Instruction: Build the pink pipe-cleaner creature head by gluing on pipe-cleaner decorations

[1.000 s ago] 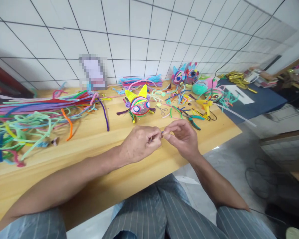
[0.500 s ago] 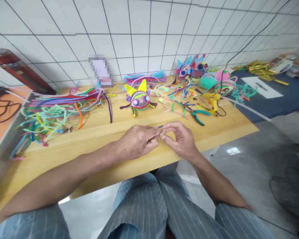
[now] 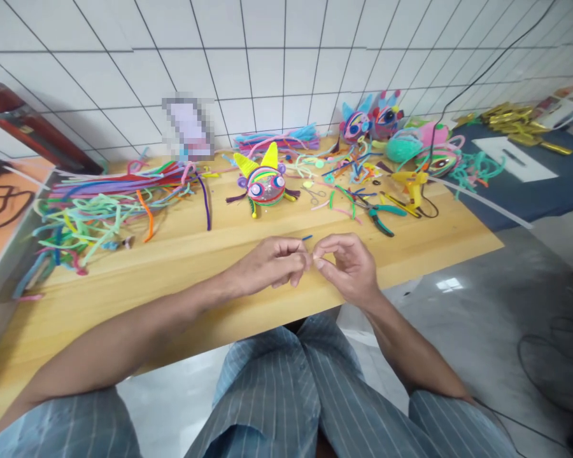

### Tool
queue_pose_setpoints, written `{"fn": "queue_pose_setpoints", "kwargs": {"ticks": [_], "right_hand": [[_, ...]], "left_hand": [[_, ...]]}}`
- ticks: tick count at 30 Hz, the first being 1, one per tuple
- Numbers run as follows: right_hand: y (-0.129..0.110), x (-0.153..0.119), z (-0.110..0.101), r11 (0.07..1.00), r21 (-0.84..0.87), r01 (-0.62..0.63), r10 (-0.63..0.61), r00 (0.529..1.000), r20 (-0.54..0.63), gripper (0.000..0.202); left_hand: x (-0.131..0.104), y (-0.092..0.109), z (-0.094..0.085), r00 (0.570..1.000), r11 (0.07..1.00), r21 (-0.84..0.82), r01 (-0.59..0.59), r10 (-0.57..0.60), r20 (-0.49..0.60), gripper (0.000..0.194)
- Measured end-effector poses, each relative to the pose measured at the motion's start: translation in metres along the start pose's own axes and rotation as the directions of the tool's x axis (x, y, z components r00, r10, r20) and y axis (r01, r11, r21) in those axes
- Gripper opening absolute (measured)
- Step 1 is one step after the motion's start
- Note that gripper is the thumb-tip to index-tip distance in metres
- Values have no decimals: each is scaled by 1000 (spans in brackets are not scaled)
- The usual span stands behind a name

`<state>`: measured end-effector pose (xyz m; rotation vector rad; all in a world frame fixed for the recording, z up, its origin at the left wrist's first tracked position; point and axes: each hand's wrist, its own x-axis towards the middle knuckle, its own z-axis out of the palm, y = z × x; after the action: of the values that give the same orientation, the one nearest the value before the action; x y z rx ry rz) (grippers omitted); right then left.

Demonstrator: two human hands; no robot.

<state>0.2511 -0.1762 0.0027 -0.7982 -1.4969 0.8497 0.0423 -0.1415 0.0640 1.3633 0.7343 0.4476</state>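
At the center of the head view, the left hand [image 3: 267, 266] and right hand [image 3: 349, 267] meet at curled fingertips, anything pinched there too small to tell, a blue bit [image 3: 307, 238] just above them, below the horned toy [image 3: 267, 186].

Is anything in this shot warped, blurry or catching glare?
Head view: the floor shows a bright window-like glint; the tiled wall leans and stretches toward the corners; coarse pixel blocks hide the phone-like shape; the cables at lower right look soft.
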Motion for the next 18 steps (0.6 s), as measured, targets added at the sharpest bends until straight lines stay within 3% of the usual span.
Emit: {"fn": "queue_pose_setpoints", "kwargs": {"ticks": [6,14,18], "right_hand": [[17,10,7,997,62,53,-57,995,76,23],[24,22,11,996,83,14,-25,991,132,18],[29,24,10,997,83,-4,-7,992,129,19]], "left_hand": [[8,-13,-16,983,925,-333,180,-156,96,15],[8,-20,-26,959,831,-477,285,-242,151,19],[11,-24,-25,963,799,-538,268,-237,128,16]]}}
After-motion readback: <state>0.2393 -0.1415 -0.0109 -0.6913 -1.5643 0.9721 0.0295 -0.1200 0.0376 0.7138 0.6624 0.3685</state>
